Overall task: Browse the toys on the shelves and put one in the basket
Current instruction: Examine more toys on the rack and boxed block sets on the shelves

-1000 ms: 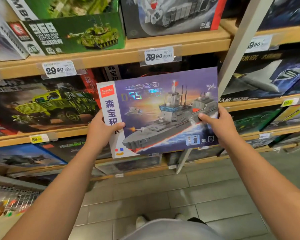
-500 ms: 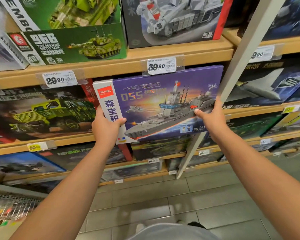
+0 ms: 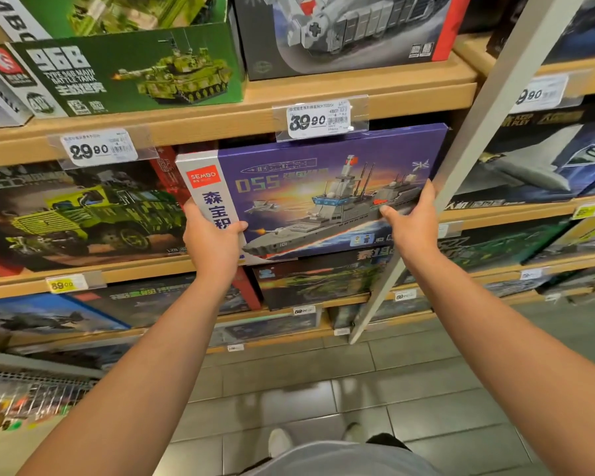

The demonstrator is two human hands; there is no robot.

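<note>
The purple warship box (image 3: 323, 187) is held by both hands at the shelf (image 3: 220, 121), under the 39.90 tag (image 3: 318, 120). It is gripped by the left hand (image 3: 213, 238) and right hand (image 3: 411, 225). No basket is seen, so that step is left.

a toy shop; price tags (image 3: 318, 120) on shelves (image 3: 220, 121)
</note>
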